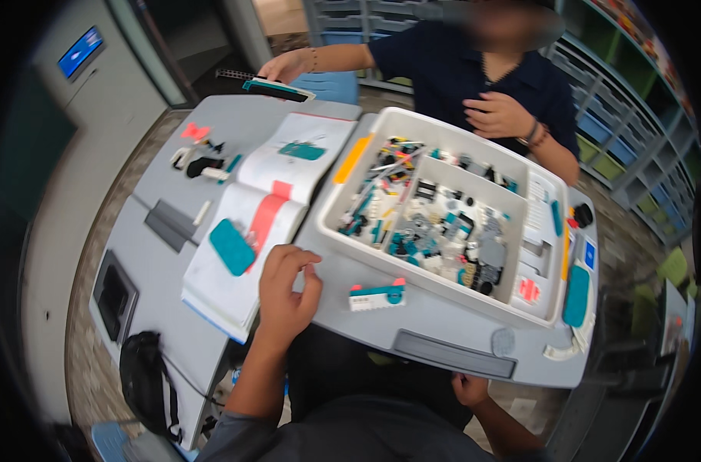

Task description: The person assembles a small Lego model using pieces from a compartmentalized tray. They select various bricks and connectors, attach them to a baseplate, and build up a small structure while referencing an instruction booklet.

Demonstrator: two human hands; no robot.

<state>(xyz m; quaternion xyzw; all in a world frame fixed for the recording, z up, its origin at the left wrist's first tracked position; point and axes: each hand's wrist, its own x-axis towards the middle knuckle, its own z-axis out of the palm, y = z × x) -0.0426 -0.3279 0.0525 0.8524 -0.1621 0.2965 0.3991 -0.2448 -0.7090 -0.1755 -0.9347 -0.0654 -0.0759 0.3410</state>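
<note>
My left hand (289, 289) hovers over the grey table beside the right edge of an open booklet (212, 289). Its fingers curl and the thumb meets the index fingertip; anything pinched there is too small to make out. To its right, a small white and teal brick build (377, 296) with coral pieces on top stands on the table. A teal rounded plate (232, 247) lies on the booklet. Low at the table's near edge, my right hand (470, 389) is curled closed close to my lap, its inner side hidden.
A white sorting tray (350, 235) full of loose bricks fills the table's middle and right. Across from me, a person's hand (285, 68) holds a teal and black build (280, 89). Loose pieces (204, 165) lie at the far left; a black bag (146, 381) hangs at the near-left edge.
</note>
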